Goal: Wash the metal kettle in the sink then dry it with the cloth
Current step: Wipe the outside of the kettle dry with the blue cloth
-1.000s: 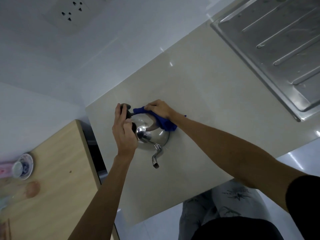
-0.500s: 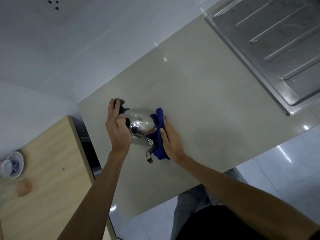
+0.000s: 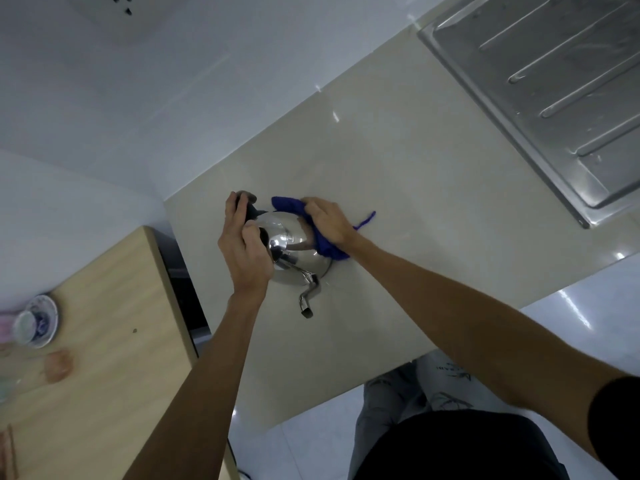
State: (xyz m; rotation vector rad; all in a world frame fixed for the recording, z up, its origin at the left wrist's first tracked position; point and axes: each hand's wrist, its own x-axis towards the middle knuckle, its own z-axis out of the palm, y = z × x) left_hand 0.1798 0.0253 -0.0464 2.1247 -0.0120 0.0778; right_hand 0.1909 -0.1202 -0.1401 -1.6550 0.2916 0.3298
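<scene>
A shiny metal kettle stands on the beige counter, its curved spout pointing toward me. My left hand grips the kettle's black handle from above. My right hand presses a blue cloth against the kettle's far right side. A loose thread of the cloth trails to the right on the counter. The cloth and both hands hide parts of the kettle's body.
The steel sink drainboard lies at the upper right. A wooden table at the lower left carries a small patterned dish and blurred items. A wall socket sits above. White floor tiles show below the counter edge.
My right hand has carried the cloth from the kettle's near right side, by the spout, back up to its far right side. My left hand has stayed on the handle.
</scene>
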